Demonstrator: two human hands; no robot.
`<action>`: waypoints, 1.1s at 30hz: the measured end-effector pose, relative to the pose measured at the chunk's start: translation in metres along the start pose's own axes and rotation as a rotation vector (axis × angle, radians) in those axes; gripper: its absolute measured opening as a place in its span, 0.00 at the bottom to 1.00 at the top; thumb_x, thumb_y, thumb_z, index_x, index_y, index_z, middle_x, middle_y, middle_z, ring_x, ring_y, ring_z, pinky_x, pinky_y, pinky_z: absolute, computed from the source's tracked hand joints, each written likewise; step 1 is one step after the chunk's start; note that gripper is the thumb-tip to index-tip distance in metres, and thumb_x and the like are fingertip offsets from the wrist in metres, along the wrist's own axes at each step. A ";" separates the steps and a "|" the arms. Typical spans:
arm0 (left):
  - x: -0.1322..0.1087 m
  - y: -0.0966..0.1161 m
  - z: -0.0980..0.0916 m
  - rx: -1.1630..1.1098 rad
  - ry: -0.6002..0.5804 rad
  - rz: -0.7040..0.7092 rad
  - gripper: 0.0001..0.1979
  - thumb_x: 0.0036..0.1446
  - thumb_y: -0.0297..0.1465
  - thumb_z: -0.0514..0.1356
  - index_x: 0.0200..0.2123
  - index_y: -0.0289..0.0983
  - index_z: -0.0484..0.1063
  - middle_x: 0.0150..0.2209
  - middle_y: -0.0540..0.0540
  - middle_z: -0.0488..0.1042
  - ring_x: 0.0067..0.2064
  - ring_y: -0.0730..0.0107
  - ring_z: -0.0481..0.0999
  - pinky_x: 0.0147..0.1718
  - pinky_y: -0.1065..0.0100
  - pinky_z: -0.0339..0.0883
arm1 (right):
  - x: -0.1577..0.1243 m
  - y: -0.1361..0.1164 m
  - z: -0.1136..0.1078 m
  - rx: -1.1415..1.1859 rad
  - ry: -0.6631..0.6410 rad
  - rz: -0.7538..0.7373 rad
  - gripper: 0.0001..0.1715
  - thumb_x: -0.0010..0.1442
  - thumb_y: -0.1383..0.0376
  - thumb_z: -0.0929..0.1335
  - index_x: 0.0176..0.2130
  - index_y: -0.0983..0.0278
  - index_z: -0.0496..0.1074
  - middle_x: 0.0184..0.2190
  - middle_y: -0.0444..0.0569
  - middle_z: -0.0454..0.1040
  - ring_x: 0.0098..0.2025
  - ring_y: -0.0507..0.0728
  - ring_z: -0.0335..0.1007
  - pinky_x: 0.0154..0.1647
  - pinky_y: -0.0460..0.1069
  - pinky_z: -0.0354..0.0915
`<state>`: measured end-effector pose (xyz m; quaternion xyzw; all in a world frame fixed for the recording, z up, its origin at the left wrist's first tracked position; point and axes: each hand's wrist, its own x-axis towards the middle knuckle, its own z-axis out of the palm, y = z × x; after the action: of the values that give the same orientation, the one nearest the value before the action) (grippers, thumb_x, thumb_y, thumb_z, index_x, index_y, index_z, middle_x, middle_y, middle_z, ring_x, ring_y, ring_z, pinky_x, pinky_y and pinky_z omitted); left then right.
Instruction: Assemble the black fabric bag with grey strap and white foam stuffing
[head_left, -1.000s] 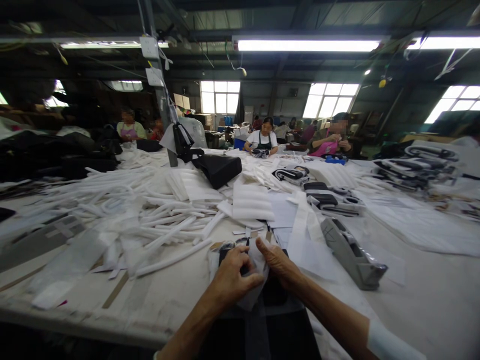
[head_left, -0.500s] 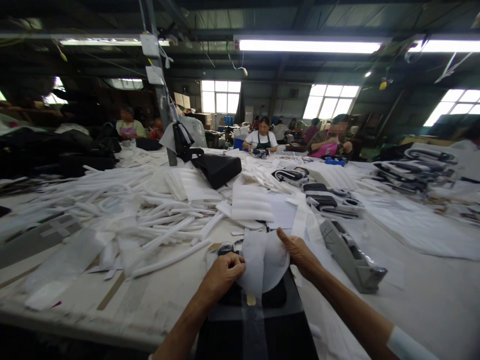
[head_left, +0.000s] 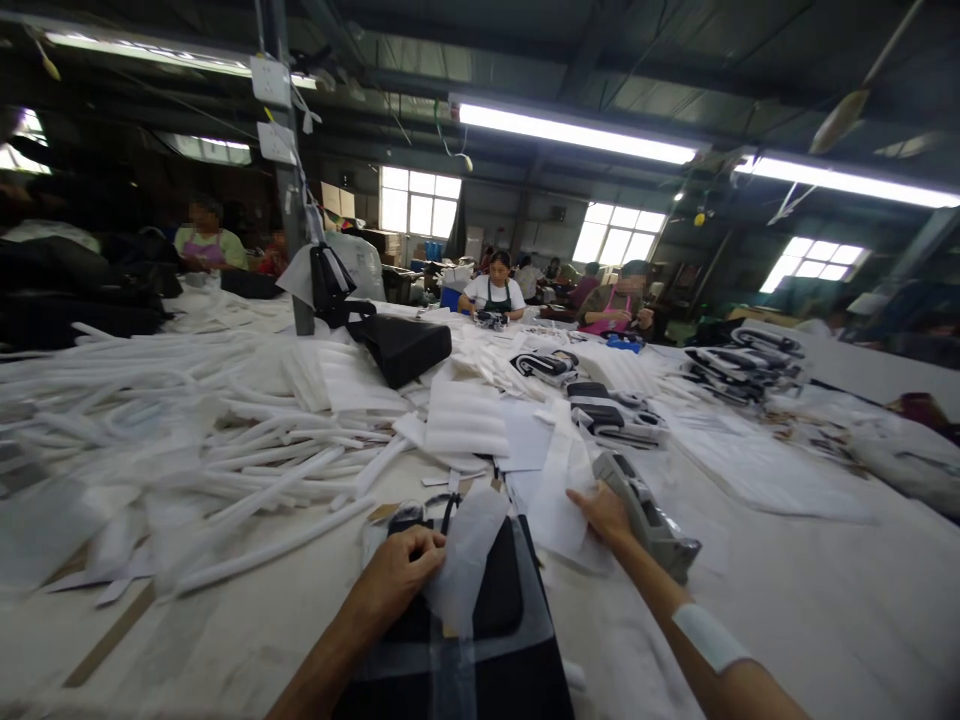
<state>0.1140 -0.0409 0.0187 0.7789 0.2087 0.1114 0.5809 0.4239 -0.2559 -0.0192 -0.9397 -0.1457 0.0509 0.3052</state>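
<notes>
Right hand (head_left: 604, 512) has come away from the thin white sheet (head_left: 469, 560) since the earlier frame and now reaches out beside the grey tape dispenser (head_left: 645, 515), right of centre. The view has swung too, so most things sit further left in the frame.

Left hand (head_left: 405, 565), low and just left of centre, has its fingers bent in, thumb and fingertips pinching the left edge of the sheet. The right hand's thumb sticks out to the left over the loose white sheets (head_left: 559, 490); its other fingers are mostly hidden, so I cannot tell how far it is open, nor whether it has hold of anything or touches the dispenser.

The pinched sheet rises over the black bag (head_left: 499, 590) at bottom centre, its right edge free. A clear strip (head_left: 452, 665) runs down the bag from below the sheet. The bag's right edge slants to the bottom of the frame, which cuts off its near end.

Right of the bag, bare table (head_left: 810, 610) opens out towards the lower right corner, crossed by the right forearm. To the left, a narrower bare patch lies between the bag and the white foam tubes (head_left: 277, 480), which crowd the left side. Beyond the sheet, ribbed white foam (head_left: 466, 420) closes off the room.
</notes>
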 end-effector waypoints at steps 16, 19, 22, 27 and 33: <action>-0.010 0.006 0.002 0.050 0.038 0.060 0.12 0.52 0.38 0.57 0.22 0.39 0.63 0.42 0.42 0.78 0.46 0.55 0.75 0.47 0.62 0.64 | -0.037 -0.072 -0.047 -0.074 -0.210 -0.131 0.25 0.64 0.49 0.62 0.29 0.65 0.71 0.28 0.52 0.77 0.26 0.54 0.74 0.24 0.45 0.65; -0.020 0.014 0.014 0.195 0.169 0.198 0.08 0.55 0.34 0.57 0.24 0.39 0.66 0.43 0.42 0.78 0.49 0.54 0.73 0.54 0.55 0.61 | -0.075 -0.099 -0.039 0.217 -0.447 -0.113 0.30 0.62 0.43 0.61 0.31 0.66 0.70 0.25 0.50 0.75 0.20 0.51 0.70 0.16 0.43 0.60; -0.033 0.024 0.033 0.365 0.283 0.442 0.04 0.55 0.28 0.57 0.28 0.39 0.69 0.43 0.44 0.78 0.52 0.55 0.72 0.61 0.44 0.50 | -0.112 -0.119 -0.032 0.379 -0.707 -0.085 0.34 0.54 0.38 0.65 0.35 0.67 0.69 0.28 0.50 0.76 0.23 0.54 0.74 0.16 0.44 0.65; -0.044 0.029 0.069 0.489 0.277 0.659 0.05 0.54 0.23 0.59 0.33 0.39 0.70 0.43 0.46 0.77 0.51 0.59 0.74 0.61 0.45 0.54 | -0.137 -0.119 -0.017 0.351 -0.819 -0.114 0.32 0.48 0.43 0.72 0.40 0.66 0.69 0.29 0.47 0.75 0.28 0.57 0.77 0.20 0.46 0.71; -0.049 0.023 0.079 0.465 0.162 0.697 0.07 0.52 0.26 0.65 0.32 0.39 0.69 0.45 0.49 0.76 0.47 0.63 0.76 0.53 0.60 0.66 | -0.129 -0.101 0.004 0.385 -0.679 -0.081 0.14 0.47 0.57 0.69 0.26 0.66 0.68 0.16 0.41 0.68 0.17 0.51 0.66 0.14 0.43 0.62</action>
<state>0.1076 -0.1366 0.0201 0.9018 -0.0023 0.3119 0.2992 0.2758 -0.2155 0.0378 -0.7885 -0.2632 0.3730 0.4120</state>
